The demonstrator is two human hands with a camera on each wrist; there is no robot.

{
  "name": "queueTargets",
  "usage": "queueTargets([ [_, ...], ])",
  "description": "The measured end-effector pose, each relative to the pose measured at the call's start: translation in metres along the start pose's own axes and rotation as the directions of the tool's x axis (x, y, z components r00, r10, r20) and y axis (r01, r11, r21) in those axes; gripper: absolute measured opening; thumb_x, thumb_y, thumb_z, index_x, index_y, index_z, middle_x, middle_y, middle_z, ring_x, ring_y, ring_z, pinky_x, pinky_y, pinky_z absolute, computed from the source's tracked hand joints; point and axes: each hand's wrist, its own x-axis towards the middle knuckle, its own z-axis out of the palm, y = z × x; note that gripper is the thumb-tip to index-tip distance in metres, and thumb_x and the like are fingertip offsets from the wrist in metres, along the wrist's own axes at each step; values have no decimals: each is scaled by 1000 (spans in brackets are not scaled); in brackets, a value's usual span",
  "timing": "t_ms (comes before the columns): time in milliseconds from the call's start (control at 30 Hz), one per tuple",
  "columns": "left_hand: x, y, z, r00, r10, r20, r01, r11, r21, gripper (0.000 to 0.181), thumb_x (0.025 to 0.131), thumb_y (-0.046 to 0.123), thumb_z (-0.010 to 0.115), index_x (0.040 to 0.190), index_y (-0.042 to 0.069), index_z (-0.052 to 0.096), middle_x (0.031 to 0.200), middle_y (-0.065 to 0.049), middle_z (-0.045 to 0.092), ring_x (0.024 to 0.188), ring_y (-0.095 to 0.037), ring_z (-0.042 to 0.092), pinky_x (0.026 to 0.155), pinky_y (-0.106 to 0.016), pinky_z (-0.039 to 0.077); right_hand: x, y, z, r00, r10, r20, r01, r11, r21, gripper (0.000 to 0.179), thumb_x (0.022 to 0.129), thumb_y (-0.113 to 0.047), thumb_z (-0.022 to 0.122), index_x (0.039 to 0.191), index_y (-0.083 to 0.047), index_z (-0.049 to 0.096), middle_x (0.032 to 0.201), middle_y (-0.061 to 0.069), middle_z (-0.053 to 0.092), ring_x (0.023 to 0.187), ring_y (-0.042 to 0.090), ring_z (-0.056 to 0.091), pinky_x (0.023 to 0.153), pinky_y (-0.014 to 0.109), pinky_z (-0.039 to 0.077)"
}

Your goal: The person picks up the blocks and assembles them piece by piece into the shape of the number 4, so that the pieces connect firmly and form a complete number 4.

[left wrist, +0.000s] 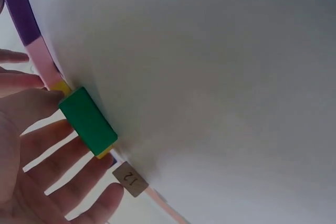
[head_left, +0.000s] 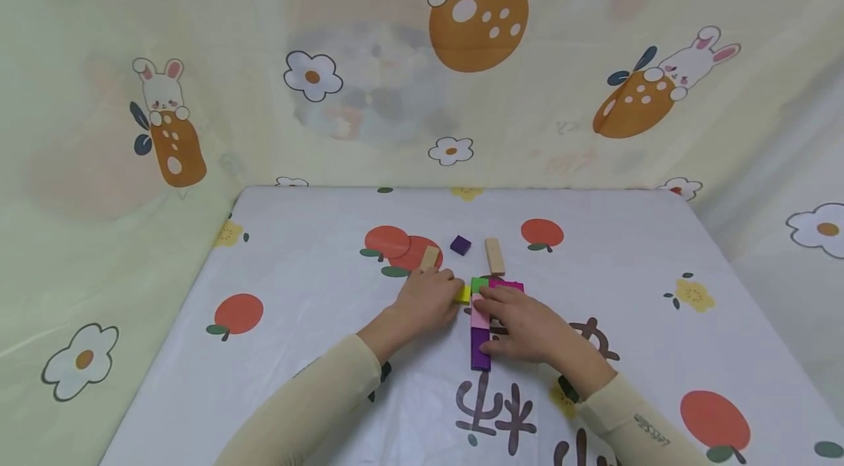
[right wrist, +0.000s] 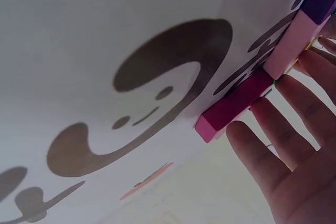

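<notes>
My left hand is left of a row of coloured blocks. In the left wrist view its thumb and fingers pinch a dark green block, with yellow showing behind both ends; in the head view the hand hides this block. A yellow block pokes out beside the fingertips, against a light green block. Below that, a pink block and a purple block continue the line. A magenta block extends rightward. My right hand rests straight fingers along these blocks, thumb at the purple one.
A wooden block marked 12 lies just beyond my left hand. Farther back are a dark purple block and another wooden block. The printed tablecloth meets patterned curtains at the back and sides.
</notes>
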Motion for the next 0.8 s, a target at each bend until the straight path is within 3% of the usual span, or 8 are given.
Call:
queueTargets([
  [367,5,-2,-1,1000,1,-8,0,1000,10,32,99,31,71,129,23,73,113,2,73,97,-18,63,88,-33,54,0,3,0,999,-32,-22,31,999,-32,70,83,-40,85,142,-10,63,152,17,56,141,40,51,115,58,42],
  [633,3,-14,-7,997,17,-77,-19,1000,-25,30,98,24,71,128,21,73,113,3,74,97,-14,66,79,-26,57,-1,2,2,999,-23,-23,22,999,-27,70,83,-40,85,143,-11,62,153,16,54,143,40,49,116,59,41],
  [800,3,-17,-14,996,10,-94,-15,999,-53,32,98,23,71,130,21,72,118,1,73,104,-16,63,86,-28,57,0,1,1,1000,-15,-25,15,1000,-18,70,83,-41,85,143,-12,63,154,16,54,143,39,49,116,59,41],
])
